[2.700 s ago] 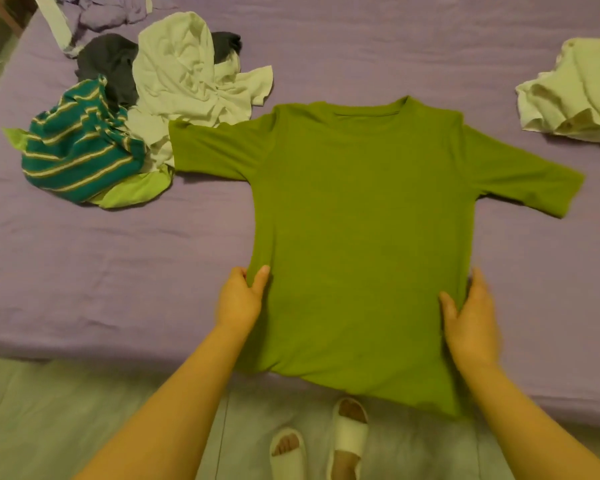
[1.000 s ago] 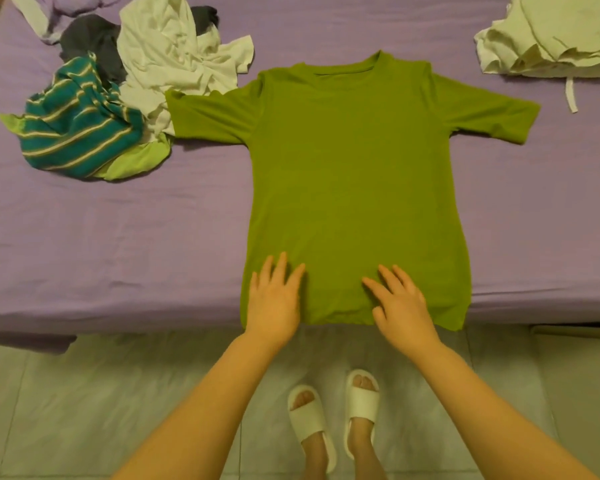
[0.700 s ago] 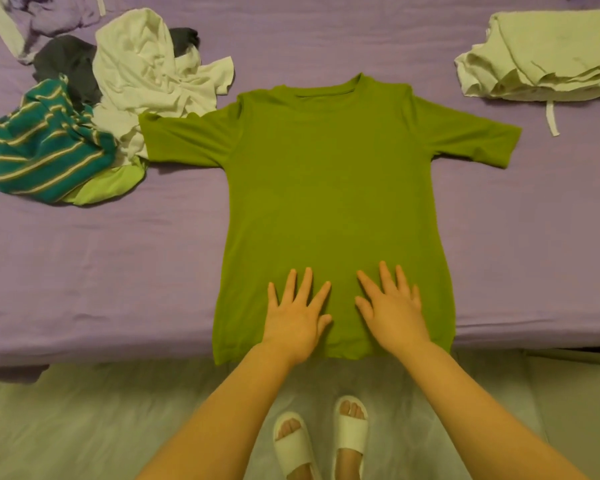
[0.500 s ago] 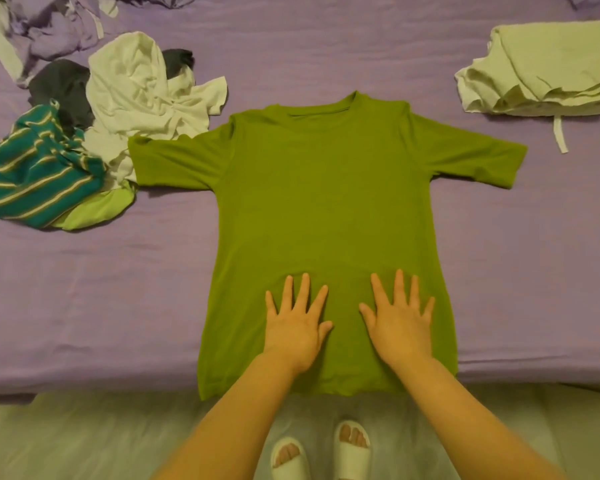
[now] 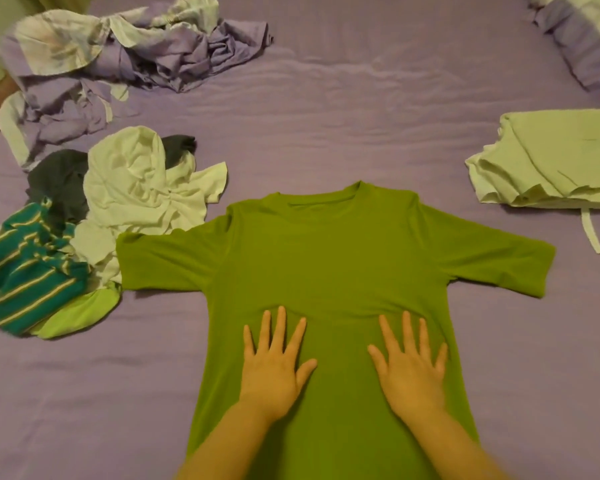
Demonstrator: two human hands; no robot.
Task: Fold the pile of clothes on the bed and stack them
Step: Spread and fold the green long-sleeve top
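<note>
The green T-shirt (image 5: 333, 271) lies spread flat under both hands. The left hand (image 5: 274, 368) and right hand (image 5: 409, 372) press on its lower body side by side, fingers straight and splayed, grasping nothing.

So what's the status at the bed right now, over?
Left hand and right hand open, flat on green T-shirt. Shirt spread, unfolded. Its left sleeve overlaps white garment. Folded stack lies apart.

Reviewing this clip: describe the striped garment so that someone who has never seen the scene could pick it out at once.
Start at the green T-shirt spread flat in the middle of the purple bed, then look past its left sleeve to the unfolded pile. The striped garment lies crumpled at that pile's near left end, beside a white garment. It alone is patterned: teal with thin pale stripes.
</note>
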